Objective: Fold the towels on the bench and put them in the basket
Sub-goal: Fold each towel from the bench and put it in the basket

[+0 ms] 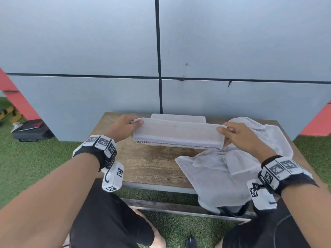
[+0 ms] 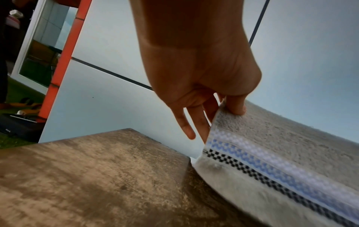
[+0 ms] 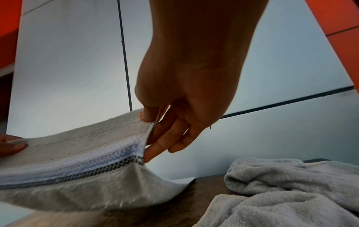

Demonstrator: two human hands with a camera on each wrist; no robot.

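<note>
— Wooden bench (image 1: 148,163) against a grey panelled wall, green turf underneath; what are you doing with the striped towel (image 1: 177,134)?

— You're holding it stretched just above the bench, your left hand (image 1: 123,127) pinching its left end and your right hand (image 1: 240,135) pinching its right, thumb over and fingers (image 3: 155,149) under, likely so the fold is staying straight.

— And the rest?

— A folded towel (image 1: 179,117) is lying just behind the striped towel, on the bench. Crumpled towels (image 1: 238,165) are waiting to its right, spilling over the bench's near edge. No basket is clearly showing.
</note>
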